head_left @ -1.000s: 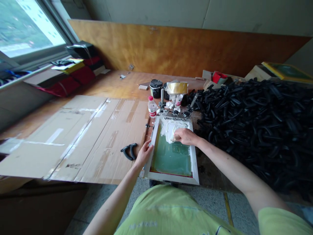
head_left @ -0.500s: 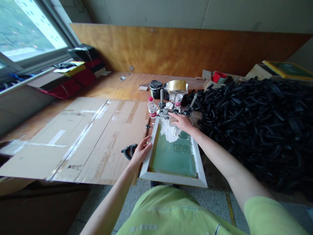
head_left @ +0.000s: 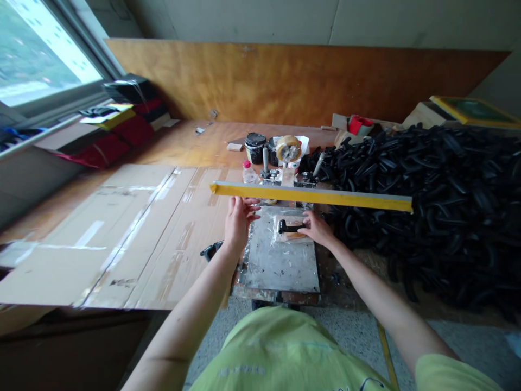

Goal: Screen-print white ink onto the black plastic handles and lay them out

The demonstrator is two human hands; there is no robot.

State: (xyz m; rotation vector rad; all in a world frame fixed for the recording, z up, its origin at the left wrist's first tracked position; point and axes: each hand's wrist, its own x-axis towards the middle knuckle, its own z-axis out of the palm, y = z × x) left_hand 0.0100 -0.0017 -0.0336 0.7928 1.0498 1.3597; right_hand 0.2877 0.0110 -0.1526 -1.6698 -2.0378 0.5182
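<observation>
Right hand (head_left: 319,229): fingers narrow at right end of black moulded plastic piece (head_left: 292,227), near far edge of flat grey metal plate (head_left: 280,266); cannot tell if gripping. Left hand (head_left: 239,220): fingers loosely spread, by plate's far-left corner. Long yellow-and-grey bar (head_left: 313,196) crosses beyond plate, partly hiding red-capped clear bottle (head_left: 248,172). Right of plate: heaped black curved pieces (head_left: 439,190). Left: flattened brown cardboard (head_left: 122,233).

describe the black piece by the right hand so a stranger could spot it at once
Start at the grey metal plate, just beyond the green shirt. Near the plate's far end lies a short black piece, its right end at the right hand. Unlike the similar dark pieces heaped in the pile further right, it lies singly.
</observation>
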